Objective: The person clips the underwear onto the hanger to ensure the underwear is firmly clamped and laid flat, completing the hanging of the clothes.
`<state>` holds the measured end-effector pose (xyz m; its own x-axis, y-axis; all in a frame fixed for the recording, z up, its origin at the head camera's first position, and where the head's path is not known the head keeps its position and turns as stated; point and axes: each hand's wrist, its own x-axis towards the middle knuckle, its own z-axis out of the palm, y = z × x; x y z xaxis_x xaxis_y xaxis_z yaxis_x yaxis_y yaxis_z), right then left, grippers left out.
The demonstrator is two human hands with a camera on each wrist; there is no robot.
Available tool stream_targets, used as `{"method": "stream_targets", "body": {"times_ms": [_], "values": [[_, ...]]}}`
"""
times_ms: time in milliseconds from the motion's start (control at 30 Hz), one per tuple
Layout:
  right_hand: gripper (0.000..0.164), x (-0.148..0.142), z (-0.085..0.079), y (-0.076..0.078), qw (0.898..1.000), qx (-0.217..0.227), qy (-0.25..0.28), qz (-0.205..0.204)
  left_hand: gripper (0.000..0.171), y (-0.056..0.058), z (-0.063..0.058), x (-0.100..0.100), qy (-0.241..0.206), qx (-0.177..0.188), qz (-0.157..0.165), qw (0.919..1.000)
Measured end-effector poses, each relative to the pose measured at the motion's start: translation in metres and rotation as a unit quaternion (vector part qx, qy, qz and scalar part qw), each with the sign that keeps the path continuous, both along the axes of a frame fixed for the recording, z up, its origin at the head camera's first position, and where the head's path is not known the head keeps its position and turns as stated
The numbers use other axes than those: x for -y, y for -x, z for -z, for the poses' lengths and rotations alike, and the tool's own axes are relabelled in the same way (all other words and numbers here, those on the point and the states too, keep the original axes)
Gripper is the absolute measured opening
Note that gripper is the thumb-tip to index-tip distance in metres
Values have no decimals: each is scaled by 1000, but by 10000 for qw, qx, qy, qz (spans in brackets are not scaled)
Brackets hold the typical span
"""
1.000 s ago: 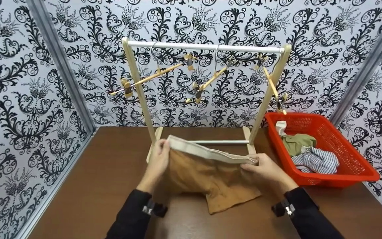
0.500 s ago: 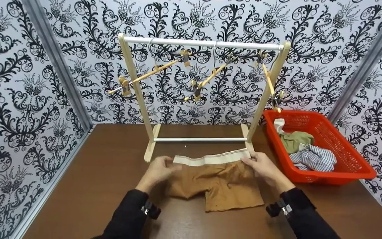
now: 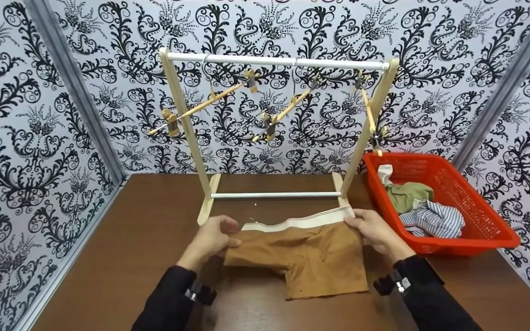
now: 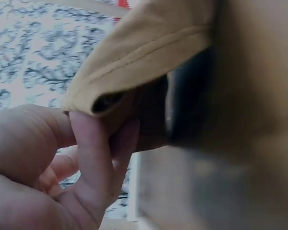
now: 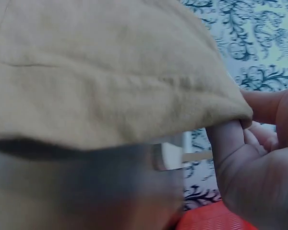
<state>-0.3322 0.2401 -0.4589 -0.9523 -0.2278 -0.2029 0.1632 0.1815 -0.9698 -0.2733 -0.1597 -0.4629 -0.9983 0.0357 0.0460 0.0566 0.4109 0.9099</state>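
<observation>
A pair of brown shorts [image 3: 325, 262] with a cream waistband [image 3: 308, 222] lies low over the table in the head view, its legs toward me. My right hand [image 3: 375, 230] pinches the right end of the waistband between thumb and fingers. On the other side, my left hand [image 3: 212, 239] pinches the brown cloth just below the waistband's left end. The left wrist view shows the fingers gripping the folded, stitched edge of the shorts [image 4: 139, 48], which opens into a dark gap. In the right wrist view the shorts [image 5: 101, 96] hide part of the right fingers.
Behind the shorts stands a wooden rack with a white top bar [image 3: 274, 60]. Several clips sit on its hangers, such as the middle hanger [image 3: 290, 108]. A red basket [image 3: 481, 211] at right holds a green cloth [image 3: 407, 196] and a striped cloth [image 3: 437, 220].
The shorts have come down from a raised, tilted position to lie flatter. My left hand has shifted down and left, from the waistband corner to the cloth below; my right hand keeps its corner.
</observation>
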Motion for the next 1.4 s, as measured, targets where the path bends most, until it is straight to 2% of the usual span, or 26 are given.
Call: {"method": "stream_targets", "body": {"times_ms": [67,167,233,300,333,367,400,467,500,567,667,700,767,900,1000,1133,1233,1333,1367,1400], "values": [[43,0,-5,2,9999,64,-126,-16,40,-2,-7,5,97,20,-137,9999],[40,4,-5,8,9994,113,-317,102,40,-5,-8,12,781,46,-285,9965],[37,10,0,11,9983,-35,-550,183,38,-7,-4,12,1615,-76,-298,9864],[36,17,7,11,9917,-619,-1114,163,35,-8,4,9,2386,-382,-183,9702],[37,20,10,10,9828,-1056,-1514,85,33,-8,8,6,2598,-576,-51,9639],[39,24,12,9,9689,-1531,-1945,-12,33,-8,11,2,2730,-779,115,9588],[42,27,12,7,9498,-2024,-2380,-134,34,-8,14,-2,2824,-1032,333,9531],[49,33,10,2,9025,-2914,-3135,-478,43,-7,18,-11,2680,-1283,982,9498],[53,35,8,-1,8820,-3175,-3397,-765,50,-7,18,-15,2609,-1257,1339,9477],[59,40,1,-7,8569,-3350,-3586,-1581,66,-7,17,-23,2650,-935,1904,9406],[71,45,-3,-12,8300,-3142,-3765,-2657,89,-7,16,-28,3024,-306,2259,9255],[77,46,-2,-13,8270,-2950,-3799,-2909,94,-7,16,-29,3164,-124,2272,9209],[88,47,2,-15,8271,-2462,-3939,-3163,104,-6,17,-29,3312,197,2216,9170],[111,42,12,-18,8396,-1447,-4230,-3085,109,2,20,-28,3374,399,2153,9156],[118,40,15,-18,8383,-1151,-4423,-2973,112,9,20,-27,3473,470,2148,9116],[124,42,16,-14,8222,-1110,-4678,-3047,122,17,18,-29,3846,605,2078,8974],[126,45,18,-13,8055,-1074,-4936,-3098,132,19,17,-33,4327,722,1992,8763],[128,48,19,-12,7851,-1104,-5187,-3199,141,17,17,-38,4699,905,1916,8569],[129,49,19,-12,7788,-1128,-5238,-3261,143,15,17,-40,4771,969,1898,8526],[130,49,19,-12,7741,-1160,-5258,-3330,148,15,22,-40,4769,995,1903,8523]]}}
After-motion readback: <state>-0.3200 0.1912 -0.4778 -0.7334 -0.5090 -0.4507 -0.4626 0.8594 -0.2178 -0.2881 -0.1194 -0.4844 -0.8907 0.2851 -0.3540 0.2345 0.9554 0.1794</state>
